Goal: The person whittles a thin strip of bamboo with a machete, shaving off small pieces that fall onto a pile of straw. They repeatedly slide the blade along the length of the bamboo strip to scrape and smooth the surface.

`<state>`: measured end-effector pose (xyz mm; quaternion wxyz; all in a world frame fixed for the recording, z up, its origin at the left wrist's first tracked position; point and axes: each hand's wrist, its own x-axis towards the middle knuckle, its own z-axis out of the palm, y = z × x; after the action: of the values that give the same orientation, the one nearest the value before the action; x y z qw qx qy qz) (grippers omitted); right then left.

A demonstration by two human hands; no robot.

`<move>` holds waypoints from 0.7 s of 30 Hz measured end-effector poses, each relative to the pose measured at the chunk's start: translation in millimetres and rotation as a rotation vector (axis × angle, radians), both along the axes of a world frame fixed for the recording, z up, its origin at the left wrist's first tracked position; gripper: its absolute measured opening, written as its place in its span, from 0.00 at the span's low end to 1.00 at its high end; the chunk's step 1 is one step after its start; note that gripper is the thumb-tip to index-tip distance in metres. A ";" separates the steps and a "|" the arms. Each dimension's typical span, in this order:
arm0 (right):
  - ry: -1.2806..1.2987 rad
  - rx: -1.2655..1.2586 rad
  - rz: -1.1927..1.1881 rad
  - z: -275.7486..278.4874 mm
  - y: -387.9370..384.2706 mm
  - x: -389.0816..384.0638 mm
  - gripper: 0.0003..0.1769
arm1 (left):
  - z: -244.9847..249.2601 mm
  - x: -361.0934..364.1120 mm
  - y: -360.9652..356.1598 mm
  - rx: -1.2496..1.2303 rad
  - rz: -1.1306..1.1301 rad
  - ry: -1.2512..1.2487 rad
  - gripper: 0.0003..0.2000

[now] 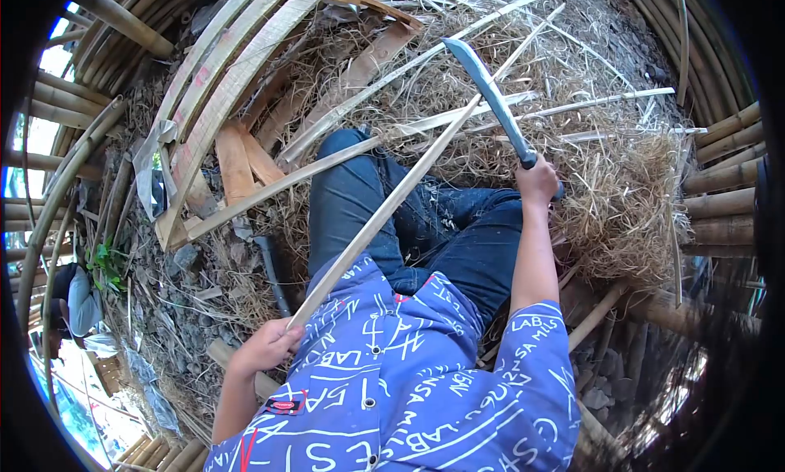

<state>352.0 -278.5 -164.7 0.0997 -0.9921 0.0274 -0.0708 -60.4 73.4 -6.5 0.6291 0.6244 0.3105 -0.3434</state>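
1. My left hand (266,343) is closed around the lower end of a long pale strip (378,220); fingers and thumb are wrapped close on it.
2. My right hand (537,182) is closed firmly on the dark handle of a long curved knife (488,86), the blade pointing up and to the left.
3. The strip lies slantwise over my lap, from the left hand toward the upper right, and the blade crosses in front of it. I cannot tell if the two are touching.
4. Under the strip are my blue trousers (352,198) and my printed shirt (392,366).
5. Beside my left leg lies a tool with a black handle (270,272).
6. Farther to the left are curved flat boards (233,76).
7. At my right is a heap of dry shavings (630,190), near bamboo poles (724,178).
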 end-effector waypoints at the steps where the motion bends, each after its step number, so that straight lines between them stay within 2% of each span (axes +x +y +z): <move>1: -0.025 0.005 0.010 -2.4 1.0 0.9 0.13 | 5.1 0.9 -0.4 -0.011 0.051 0.087 0.12; 2: -0.053 0.006 0.021 -3.6 1.3 1.9 0.13 | 8.2 1.8 -0.7 -0.025 0.103 0.170 0.12; 4: -0.031 -0.003 0.033 1.1 2.5 3.5 0.12 | 10.6 4.2 0.6 0.005 0.091 0.145 0.12; 7: 0.205 0.108 0.177 4.0 0.8 -0.4 0.12 | 14.8 8.7 0.2 0.119 0.013 0.040 0.11; 11: 0.266 0.214 0.296 20.0 7.8 -19.1 0.12 | 6.5 6.7 0.8 0.150 -0.028 -0.036 0.11; 12: 0.263 0.216 0.289 27.7 11.4 -25.5 0.12 | 7.0 8.4 -0.7 0.195 -0.050 -0.069 0.11; 14: 0.280 0.162 0.422 46.1 22.4 -34.1 0.11 | 10.6 9.8 -0.5 0.247 -0.076 -0.106 0.11; 15: 0.321 0.043 0.426 53.3 27.3 -32.9 0.11 | 14.2 9.5 0.1 0.273 -0.090 -0.065 0.11; 16: 0.318 0.049 0.422 48.0 24.5 -19.4 0.11 | 16.4 9.3 1.3 0.298 -0.105 -0.024 0.11; 18: 0.286 0.081 0.172 27.3 4.8 12.1 0.14 | 7.0 -2.2 -0.8 0.245 -0.111 -0.048 0.12; 19: 0.288 0.079 0.172 24.0 2.4 24.0 0.14 | -1.8 -6.6 -2.3 0.196 -0.103 -0.090 0.12; 21: 0.295 -0.029 0.020 21.0 7.7 44.8 0.16 | -4.7 -4.7 -6.7 0.196 -0.091 -0.110 0.12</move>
<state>396.7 -270.8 -143.7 0.0810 -0.9933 0.0308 0.0762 -65.0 66.6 -11.2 0.5650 0.7142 0.2787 -0.3049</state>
